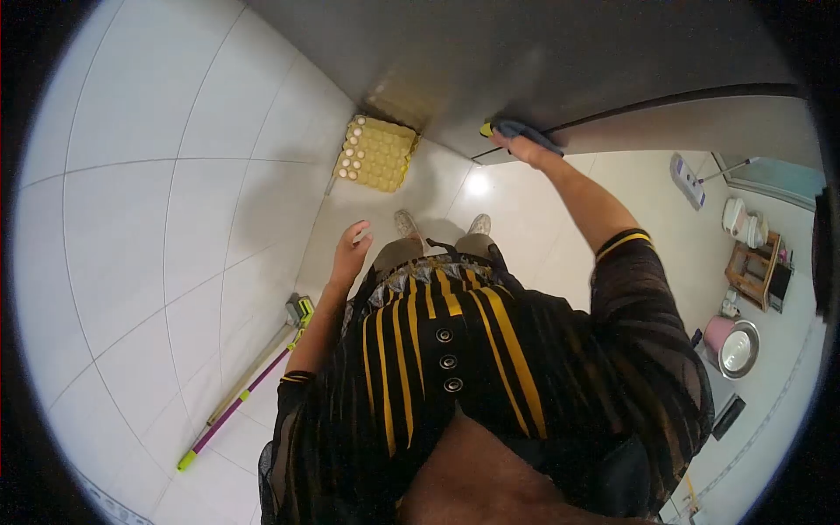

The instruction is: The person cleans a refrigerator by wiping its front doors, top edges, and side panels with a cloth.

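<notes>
My right hand (523, 149) is stretched forward, pressing a blue-grey cloth (534, 134) against the lower part of a dark grey, shiny cabinet-like front (560, 52). A small yellow patch (486, 129) shows at the fingertips; I cannot tell whether it belongs to the cloth. My left hand (352, 250) hangs in the air near the white tiled wall, its fingers slightly bent and apart, holding nothing. Beyond it, on the floor in the corner, lies a yellow egg tray (382, 156) with several eggs (352, 157) along its left side.
A purple and green pole (241, 398) leans along the left wall. On the right are a flat mop (688, 182), a wooden rack (751, 269), a pink bucket (719, 336) and a metal basin (738, 348). My feet stand on the shiny tiled floor (525, 227).
</notes>
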{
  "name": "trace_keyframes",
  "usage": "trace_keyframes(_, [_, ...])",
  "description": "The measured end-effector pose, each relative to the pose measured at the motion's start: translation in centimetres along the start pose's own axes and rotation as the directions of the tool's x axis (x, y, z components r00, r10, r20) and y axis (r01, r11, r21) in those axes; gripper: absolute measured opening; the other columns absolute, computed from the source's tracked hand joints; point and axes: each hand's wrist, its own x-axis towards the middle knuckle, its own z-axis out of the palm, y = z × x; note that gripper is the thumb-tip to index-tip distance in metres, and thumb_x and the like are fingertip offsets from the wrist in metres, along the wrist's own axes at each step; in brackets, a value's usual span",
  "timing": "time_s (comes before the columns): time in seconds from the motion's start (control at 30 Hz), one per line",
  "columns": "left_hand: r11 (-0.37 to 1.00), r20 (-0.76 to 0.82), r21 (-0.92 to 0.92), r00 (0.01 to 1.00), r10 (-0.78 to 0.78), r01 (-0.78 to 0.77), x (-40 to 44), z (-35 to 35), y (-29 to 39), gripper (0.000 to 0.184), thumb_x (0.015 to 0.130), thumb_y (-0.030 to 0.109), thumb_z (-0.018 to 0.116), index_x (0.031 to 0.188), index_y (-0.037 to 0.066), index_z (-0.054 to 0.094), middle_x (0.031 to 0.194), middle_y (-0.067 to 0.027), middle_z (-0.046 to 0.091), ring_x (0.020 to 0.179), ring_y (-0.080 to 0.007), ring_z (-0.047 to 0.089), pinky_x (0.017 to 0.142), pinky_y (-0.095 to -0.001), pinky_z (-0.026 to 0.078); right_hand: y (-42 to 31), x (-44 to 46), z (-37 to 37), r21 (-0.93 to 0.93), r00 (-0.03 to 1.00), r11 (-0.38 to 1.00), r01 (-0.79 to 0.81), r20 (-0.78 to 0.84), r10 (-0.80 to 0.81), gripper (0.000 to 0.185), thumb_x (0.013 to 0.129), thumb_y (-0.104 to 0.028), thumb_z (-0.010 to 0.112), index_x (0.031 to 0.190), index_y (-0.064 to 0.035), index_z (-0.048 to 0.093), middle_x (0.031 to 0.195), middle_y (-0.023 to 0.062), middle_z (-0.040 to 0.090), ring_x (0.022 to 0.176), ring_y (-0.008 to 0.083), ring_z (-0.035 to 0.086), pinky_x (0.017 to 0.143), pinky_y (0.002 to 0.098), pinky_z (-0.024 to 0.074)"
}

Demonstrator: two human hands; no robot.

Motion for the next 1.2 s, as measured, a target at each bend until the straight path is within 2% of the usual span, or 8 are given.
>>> trace_keyframes(0.1, [1.000, 0.001, 0.013, 1.000, -0.004, 0.004, 0.5, 0.3, -3.0, 0.028, 0.081, 0.015, 0.055, 0.107, 0.005, 0.053, 0.109, -0.0097, 0.052, 0.098, -0.0193, 0.051, 0.079, -0.0288, 0.042, -0.7, -1.6, -5.0, 0.568, 0.678, 0.577, 0.587, 0.045, -0.734, 0.068, 0.084, -0.060, 0.024, 0.130, -0.0099, 0.035, 0.133, 0.0092, 0.034, 0.123, 0.0246, 0.031, 0.104, 0.0359, 0.0183])
trace_keyframes(0.27, [0.990, 0.108, 0.043, 0.986, 0.127, -0.132, 3.8, 0.2, -3.0, 0.029, 0.080, 0.015, 0.056, 0.106, 0.004, 0.054, 0.106, -0.0114, 0.054, 0.098, -0.0216, 0.051, 0.081, -0.0296, 0.041, -19.0, -23.4, -19.3, 0.431, 0.701, 0.582, 0.689, -0.192, -0.687, 0.072, 0.085, -0.060, 0.016, 0.130, -0.0062, 0.033, 0.132, 0.0102, 0.037, 0.124, 0.0224, 0.031, 0.104, 0.0351, 0.0179])
trace_keyframes(0.33, [0.979, 0.113, 0.043, 0.975, 0.193, -0.199, 5.4, -0.5, -2.5, 0.029, 0.079, 0.015, 0.056, 0.106, 0.005, 0.054, 0.105, -0.0123, 0.055, 0.098, -0.0226, 0.051, 0.081, -0.0298, 0.040, -29.8, -31.0, -20.8, 0.780, 0.869, 0.420, 0.464, -0.493, -0.043, 0.055, 0.085, -0.047, 0.041, 0.119, -0.0046, 0.044, 0.111, 0.0180, 0.051, 0.109, 0.0303, 0.044, 0.090, 0.0414, 0.0354])
trace_keyframes(0.53, [0.988, 0.068, 0.062, 0.989, 0.135, -0.139, 7.3, -4.5, -2.6, 0.029, 0.078, 0.017, 0.056, 0.104, 0.004, 0.054, 0.105, -0.0130, 0.056, 0.097, -0.0241, 0.052, 0.078, -0.0299, 0.041, -22.5, -18.1, -17.5, 0.301, 0.549, 0.472, 0.829, -0.272, -0.791, 0.072, 0.083, -0.062, 0.021, 0.131, -0.0099, 0.031, 0.130, 0.0093, 0.039, 0.123, 0.0224, 0.032, 0.101, 0.0389, 0.0260])
trace_keyframes(0.83, [0.995, -0.156, 0.044, 0.984, -0.082, 0.089, -0.2, -9.6, -10.5, 0.030, 0.079, 0.021, 0.056, 0.104, 0.005, 0.056, 0.107, -0.0112, 0.056, 0.095, -0.0245, 0.053, 0.078, -0.0328, 0.043, -19.2, -3.1, -7.4, 0.363, 0.971, 0.917, 0.169, 0.098, -0.217, 0.072, 0.086, -0.058, 0.018, 0.129, -0.0029, 0.032, 0.130, 0.0116, 0.038, 0.124, 0.0190, 0.030, 0.103, 0.0318, 0.0218])
trace_keyframes(1.1, [0.996, -0.008, 0.047, 0.997, -0.074, 0.074, 0.8, -8.3, -11.6, 0.033, 0.080, 0.026, 0.054, 0.105, 0.005, 0.057, 0.103, -0.0129, 0.058, 0.093, -0.0257, 0.054, 0.081, -0.0335, 0.042, -41.3, -25.4, -26.6, 0.357, 0.192, 0.140, 0.924, -0.117, -0.974, 0.066, 0.090, -0.049, 0.019, 0.129, 0.0027, 0.028, 0.130, 0.0210, 0.034, 0.122, 0.0284, 0.033, 0.099, 0.0402, 0.0280])
trace_keyframes(1.13, [0.997, -0.016, 0.057, 0.998, -0.057, 0.058, 1.6, -8.4, -10.9, 0.032, 0.080, 0.025, 0.054, 0.104, 0.005, 0.056, 0.102, -0.0128, 0.058, 0.093, -0.0260, 0.054, 0.082, -0.0332, 0.042, -42.7, -27.1, -27.1, 0.516, 0.384, 0.166, 0.840, -0.350, -0.855, 0.064, 0.091, -0.047, 0.019, 0.130, 0.0023, 0.026, 0.130, 0.0202, 0.035, 0.121, 0.0287, 0.034, 0.100, 0.0396, 0.0274])
trace_keyframes(1.2, [0.997, -0.026, 0.060, 0.999, -0.042, 0.043, 3.0, -8.9, -9.8, 0.031, 0.080, 0.024, 0.054, 0.104, 0.005, 0.056, 0.102, -0.0126, 0.058, 0.092, -0.0262, 0.054, 0.082, -0.0329, 0.042, -44.3, -26.6, -23.1, 0.002, 0.213, 0.262, 0.965, -0.593, -0.777, 0.066, 0.090, -0.049, 0.019, 0.131, 0.0022, 0.024, 0.132, 0.0193, 0.033, 0.122, 0.0287, 0.033, 0.100, 0.0395, 0.0266])
